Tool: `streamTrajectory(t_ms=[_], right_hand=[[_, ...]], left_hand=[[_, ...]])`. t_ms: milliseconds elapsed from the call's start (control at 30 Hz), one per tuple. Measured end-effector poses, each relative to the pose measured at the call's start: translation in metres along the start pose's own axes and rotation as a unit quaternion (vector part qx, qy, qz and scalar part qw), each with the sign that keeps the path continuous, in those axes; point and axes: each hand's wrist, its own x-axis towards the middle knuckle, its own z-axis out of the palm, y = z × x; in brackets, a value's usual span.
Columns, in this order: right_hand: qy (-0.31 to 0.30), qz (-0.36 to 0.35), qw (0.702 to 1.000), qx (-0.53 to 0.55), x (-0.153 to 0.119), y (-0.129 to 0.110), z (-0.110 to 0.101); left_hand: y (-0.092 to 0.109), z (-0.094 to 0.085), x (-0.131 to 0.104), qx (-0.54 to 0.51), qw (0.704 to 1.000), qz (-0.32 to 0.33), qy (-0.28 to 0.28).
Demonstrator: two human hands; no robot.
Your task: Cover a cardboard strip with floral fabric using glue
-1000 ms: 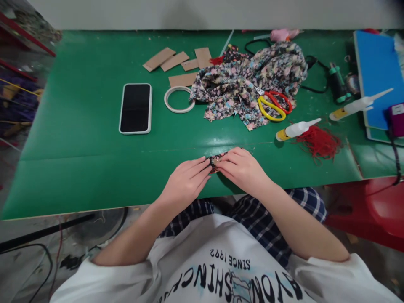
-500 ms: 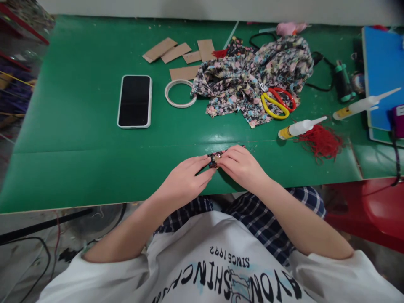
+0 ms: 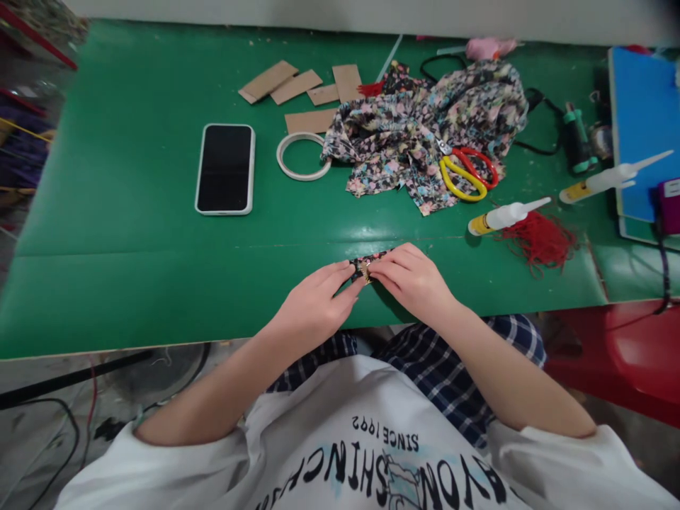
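Near the front edge of the green table, both hands meet on a small dark floral fabric piece (image 3: 358, 268) with a shiny gold-coloured bit on it. My left hand (image 3: 319, 297) grips its left end between thumb and fingers. My right hand (image 3: 411, 278) is closed over its right part, fingertips pressed at the gold bit. Much of the piece is covered by my fingers, so its full shape cannot be made out. Beyond my hands lies a crumpled floral cloth (image 3: 393, 134) with scissors (image 3: 463, 178), red and yellow handled, on top.
Left of the cloth are a phone (image 3: 226, 170), a tape roll (image 3: 280, 166) and several cardboard strips (image 3: 311, 122). To the right lie a glue bottle (image 3: 499, 217), a second glue bottle (image 3: 595, 184), red threads (image 3: 547, 244) and a blue board (image 3: 637, 127). A red chair (image 3: 642, 354) stands beside the table.
My right hand has shifted slightly to the right, showing a little more of the floral piece and its gold bit. My left hand stays nearly in place.
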Motion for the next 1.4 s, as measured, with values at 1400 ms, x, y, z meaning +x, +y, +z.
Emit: streamTrajectory(t_ms=[1400], right_hand=[[-0.024, 0.006, 0.998, -0.053, -0.004, -0.002, 0.005]], left_hand=[[0.019, -0.005, 0.02, 0.189, 0.982, 0.025, -0.006]])
